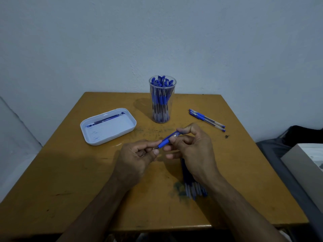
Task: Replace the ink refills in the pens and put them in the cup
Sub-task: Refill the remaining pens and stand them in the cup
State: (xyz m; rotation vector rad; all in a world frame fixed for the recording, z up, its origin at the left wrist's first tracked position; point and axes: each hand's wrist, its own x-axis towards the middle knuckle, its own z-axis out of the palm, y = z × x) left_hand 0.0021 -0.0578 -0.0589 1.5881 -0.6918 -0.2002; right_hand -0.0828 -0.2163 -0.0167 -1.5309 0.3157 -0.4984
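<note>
A blue pen (167, 139) is held slantwise above the middle of the table. My left hand (138, 157) pinches its tip end and my right hand (194, 147) grips the barrel further up. A clear cup (162, 99) packed with several blue pens stands at the back centre. A white tray (97, 137) at the left holds one ink refill (106, 119). Two pens (207, 120) lie at the right. A bundle of refills (193, 187) lies under my right wrist, partly hidden.
The wooden table (70, 180) ends close to the wall behind the cup. Ink smudges mark the centre. A dark cloth (277, 149) and a pale box (307, 163) sit off the table's right edge.
</note>
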